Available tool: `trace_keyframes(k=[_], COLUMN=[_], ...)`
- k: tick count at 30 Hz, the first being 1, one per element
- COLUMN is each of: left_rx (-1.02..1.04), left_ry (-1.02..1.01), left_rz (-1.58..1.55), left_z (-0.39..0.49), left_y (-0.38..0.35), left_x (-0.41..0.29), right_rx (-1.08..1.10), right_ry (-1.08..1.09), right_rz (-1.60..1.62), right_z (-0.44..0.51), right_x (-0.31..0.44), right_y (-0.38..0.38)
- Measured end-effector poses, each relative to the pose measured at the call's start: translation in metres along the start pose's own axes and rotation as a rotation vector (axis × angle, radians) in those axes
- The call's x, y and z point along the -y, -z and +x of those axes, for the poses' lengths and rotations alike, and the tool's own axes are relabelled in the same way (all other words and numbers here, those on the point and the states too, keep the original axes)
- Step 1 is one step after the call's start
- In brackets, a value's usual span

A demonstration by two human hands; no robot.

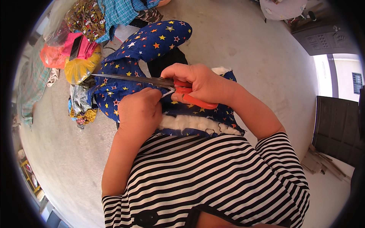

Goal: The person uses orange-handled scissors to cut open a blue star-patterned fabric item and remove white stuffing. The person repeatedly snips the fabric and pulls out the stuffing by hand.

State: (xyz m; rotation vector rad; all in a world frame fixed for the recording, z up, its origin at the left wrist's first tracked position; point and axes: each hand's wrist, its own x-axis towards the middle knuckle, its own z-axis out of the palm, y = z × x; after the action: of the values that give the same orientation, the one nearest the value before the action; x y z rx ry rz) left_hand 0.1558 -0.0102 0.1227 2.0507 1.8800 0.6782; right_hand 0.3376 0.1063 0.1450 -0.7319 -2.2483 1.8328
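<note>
My right hand (201, 82) holds orange-handled scissors (159, 81) whose long metal blades point left over blue star-printed fabric (114, 88). My left hand (141, 109) is closed at the fabric beside the blades; a thin white strip (167, 93) shows between the two hands. Part of the stuffed fabric piece lies across my lap, with white stuffing (196, 124) exposed along an open edge and dark thread loops at its right end. A rounded, stuffed section (165, 37) of the same print extends beyond my hands.
At the upper left are a yellow plastic bag (82, 67), pink cloth (82, 47) with a dark flat object on it, and piled printed and checked fabrics (118, 17). Patterned scraps (85, 115) lie on the concrete floor. Flat boards (322, 164) lie at the right near a dark panel.
</note>
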Motion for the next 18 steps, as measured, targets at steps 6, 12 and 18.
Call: trace_keyframes(k=[6,12,18], left_rx=[0.073,0.099,-0.262], left_ry=[0.087,0.499,0.391], left_rz=[-0.386,-1.202,-1.129], left_z=[-0.020,-0.002,0.041], left_y=[0.007,0.001,-0.029], left_x=[0.011,0.013,0.018], right_rx=[0.167,0.164,0.029], right_ry=[-0.025,0.117,0.244], right_rz=[0.134,-0.013,-0.229], right_z=[0.016,0.055,0.098], right_x=[-0.007,0.008,0.014], right_y=[0.009,0.040,0.072])
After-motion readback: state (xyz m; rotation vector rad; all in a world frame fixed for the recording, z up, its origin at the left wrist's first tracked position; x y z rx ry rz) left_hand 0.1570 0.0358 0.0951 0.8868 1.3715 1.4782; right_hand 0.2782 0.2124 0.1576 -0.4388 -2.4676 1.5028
